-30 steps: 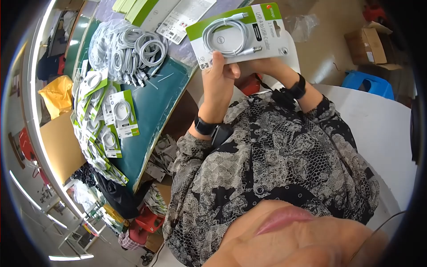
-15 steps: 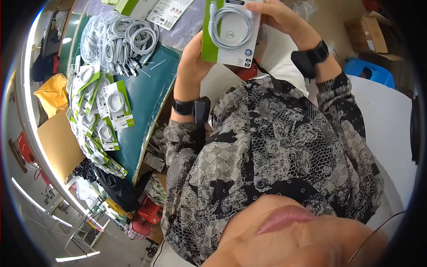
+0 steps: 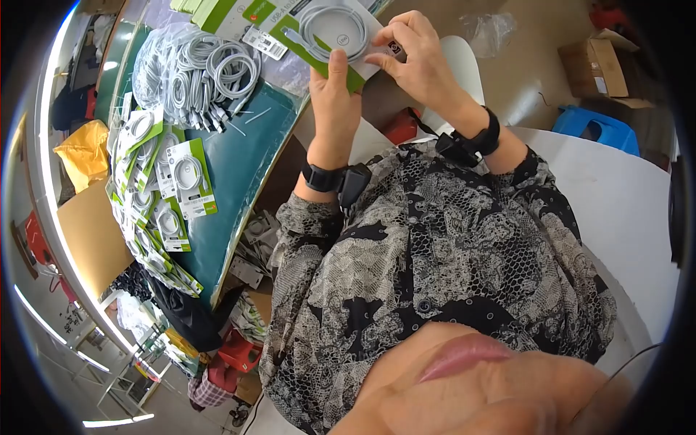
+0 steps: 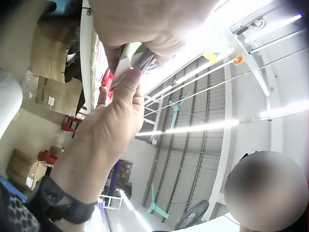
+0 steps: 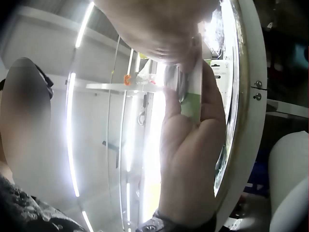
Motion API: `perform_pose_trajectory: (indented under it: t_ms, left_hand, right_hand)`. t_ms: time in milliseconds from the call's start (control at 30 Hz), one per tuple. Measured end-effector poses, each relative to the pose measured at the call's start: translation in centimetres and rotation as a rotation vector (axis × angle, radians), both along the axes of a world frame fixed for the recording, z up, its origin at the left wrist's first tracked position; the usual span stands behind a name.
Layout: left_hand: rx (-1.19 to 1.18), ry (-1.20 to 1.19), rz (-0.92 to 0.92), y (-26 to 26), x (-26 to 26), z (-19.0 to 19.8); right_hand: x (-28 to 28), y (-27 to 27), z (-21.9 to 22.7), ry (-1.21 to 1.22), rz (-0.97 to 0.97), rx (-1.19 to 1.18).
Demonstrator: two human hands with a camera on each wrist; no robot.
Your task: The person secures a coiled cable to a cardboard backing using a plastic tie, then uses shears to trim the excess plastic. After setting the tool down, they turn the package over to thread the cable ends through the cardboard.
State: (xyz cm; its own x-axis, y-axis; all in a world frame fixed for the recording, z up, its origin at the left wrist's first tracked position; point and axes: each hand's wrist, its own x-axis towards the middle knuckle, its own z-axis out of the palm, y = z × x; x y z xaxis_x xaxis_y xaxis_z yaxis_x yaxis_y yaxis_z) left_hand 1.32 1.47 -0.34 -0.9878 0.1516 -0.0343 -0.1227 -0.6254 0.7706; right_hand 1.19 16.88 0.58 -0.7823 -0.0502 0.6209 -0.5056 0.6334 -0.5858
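Note:
A carded USB cable, a coiled grey cable on a green and white backing card, is held tilted near the table's edge. My left hand grips its lower green end, thumb on the front; the right wrist view shows this left hand with its fingers behind the card. At the opposite end, my right hand pinches the card with bent thumb and index finger. In the left wrist view, the thumb of my right hand lies beside the cable, and my left hand partly hides the card.
On the green table lies a plastic bag of coiled cables. A heap of carded cables spreads along the left. Green and white cards are stacked behind. A blue stool and cardboard box stand right.
Both hands have turned the carded cable, first lying sideways, then upright, now tilted over the table's edge. My right hand has moved from behind the card to its far end.

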Motion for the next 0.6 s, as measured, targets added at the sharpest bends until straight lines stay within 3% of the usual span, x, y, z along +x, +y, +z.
perform_pose_trajectory:
  t_ms: [167,300,433,533,600]
  left_hand:
    - [0.043,-0.044,0.007,0.3,0.3,0.1]
    - [0.149,-0.069,-0.125,-0.2,-0.1,0.0]
    - [0.111,0.020,-0.145,-0.3,-0.3,-0.5]
    - [0.046,0.050,-0.091,-0.2,-0.3,-0.9]
    - [0.011,0.062,-0.076,-0.1,0.0,-1.4]
  right_hand:
    - [-0.9,-0.2,-1.1,0.025,-0.005,-0.049]
    - [-0.6,-0.3,-0.9,-0.056,-0.010,-0.095]
    - [-0.6,-0.3,-0.3,-0.009,0.013,-0.133]
    - [-0.6,-0.4,0.1,-0.382,0.249,-0.583]
    - [-0.7,-0.7,-0.2,-0.398,0.213,-0.549]
